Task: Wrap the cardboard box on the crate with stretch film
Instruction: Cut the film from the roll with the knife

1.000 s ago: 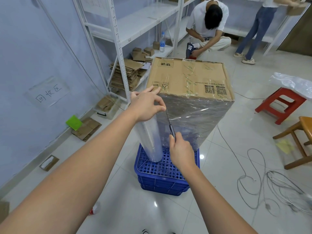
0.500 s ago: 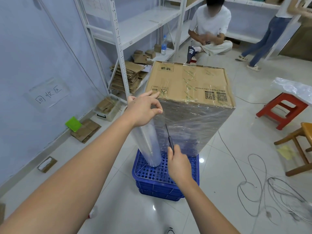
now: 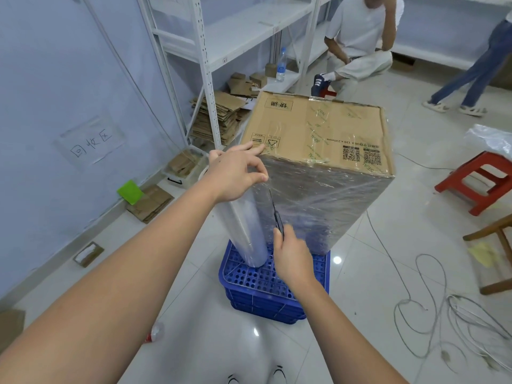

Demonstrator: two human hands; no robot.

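Holding the top of the film roll [image 3: 246,225] upright on the crate [image 3: 277,289], our left hand [image 3: 235,176] pinches it to keep the film taut. Our right hand [image 3: 291,253] grips scissors [image 3: 277,214], blades up, beside the wrapped box [image 3: 318,151] standing on the crate.

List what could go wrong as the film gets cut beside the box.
1. The scissors in the right hand point up toward the left hand, which pinches the film at the top of the stretch film roll; a slip might nick those fingers.
2. The blades run close to the wrapped side of the cardboard box and might slit layers already on.
3. The roll stands near the edge of the blue crate; released, it might topple.
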